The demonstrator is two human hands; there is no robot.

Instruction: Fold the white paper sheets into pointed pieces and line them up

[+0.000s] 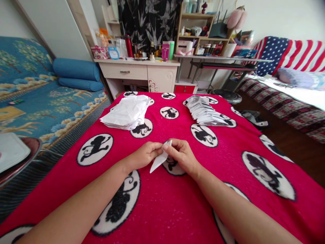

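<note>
A small piece of folded white paper (159, 160) is pinched between my two hands, just above the red cloth (162, 206). My left hand (145, 155) grips its left edge with thumb and fingertips. On the other side, my right hand (183, 155) has its thumb pressed on the paper's upper part, fingers curled behind. The paper's lower end points down to the left in a slim tip. Beyond my left hand lies a stack of white paper sheets (127, 112). A row of folded paper pieces (205, 111) lies overlapped beyond my right hand.
The red cloth has white ovals with black monkey figures. Behind it stand a white dresser (127, 72) with bottles and boxes, and a desk with shelves (195, 32). A blue sofa (63, 101) is at left, a bed (291, 101) at right, a round stool (225, 96) near the desk.
</note>
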